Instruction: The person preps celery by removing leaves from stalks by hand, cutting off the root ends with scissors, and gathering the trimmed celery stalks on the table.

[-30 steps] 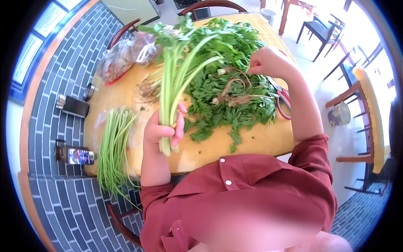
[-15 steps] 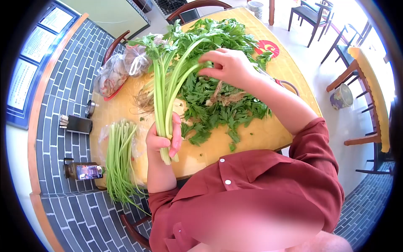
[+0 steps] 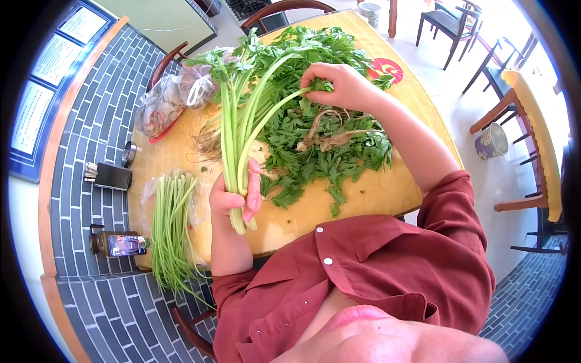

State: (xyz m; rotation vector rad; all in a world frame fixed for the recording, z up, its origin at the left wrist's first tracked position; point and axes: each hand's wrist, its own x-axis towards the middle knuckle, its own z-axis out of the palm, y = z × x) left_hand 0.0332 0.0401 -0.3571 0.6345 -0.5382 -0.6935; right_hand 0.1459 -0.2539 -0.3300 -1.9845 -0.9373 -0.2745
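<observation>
My left hand [image 3: 235, 196] is closed around the lower ends of a small bunch of celery [image 3: 230, 133], held upright above the table's near side. Its leafy tops lean away over the pile. My right hand [image 3: 340, 88] pinches the leafy tip of one celery stalk [image 3: 275, 104] that bends out to the right from this bunch. Green leaf shows between its fingers. Beneath my right hand lies a heap of loose celery leaves [image 3: 315, 154], with pale brown roots [image 3: 330, 140] on it. More leafy celery [image 3: 327, 45] lies behind.
Bare trimmed stalks [image 3: 171, 230] lie on plastic at the table's left, overhanging the edge. Tied plastic bags [image 3: 160, 112] sit at the back left. A chopstick holder [image 3: 113, 176] and a phone [image 3: 126, 245] stand along the brick wall. The wooden table [image 3: 387, 196] reaches my front.
My right hand has moved slightly right and up, sliding along the outer stalk to its leafy tip and pulling it outward. The left hand and bunch stay nearly in place.
</observation>
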